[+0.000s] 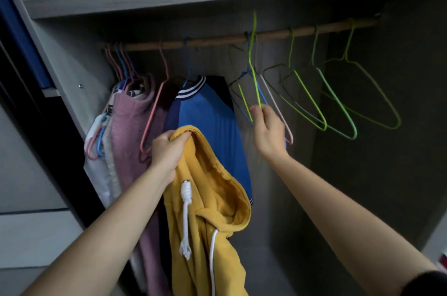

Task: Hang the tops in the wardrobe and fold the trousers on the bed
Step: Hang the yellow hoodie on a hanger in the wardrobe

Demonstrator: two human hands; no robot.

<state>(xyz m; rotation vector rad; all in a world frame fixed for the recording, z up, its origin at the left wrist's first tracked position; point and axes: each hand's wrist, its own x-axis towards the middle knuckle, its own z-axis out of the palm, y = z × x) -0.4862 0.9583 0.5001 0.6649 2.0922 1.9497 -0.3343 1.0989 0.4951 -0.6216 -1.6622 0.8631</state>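
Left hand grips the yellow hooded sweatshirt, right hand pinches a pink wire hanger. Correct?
Not quite: the head view shows the right hand pinching a lime-green wire hanger, not pink. The left hand does grip the yellow hooded sweatshirt.

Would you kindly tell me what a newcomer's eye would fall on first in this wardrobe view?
The yellow hoodie with white drawstrings, low in the middle, stands out most, gripped at its hood by the left hand. Right of it, the right hand pinches a bright green hanger whose hook stands above the wooden rail. Behind the hoodie hangs a blue top.
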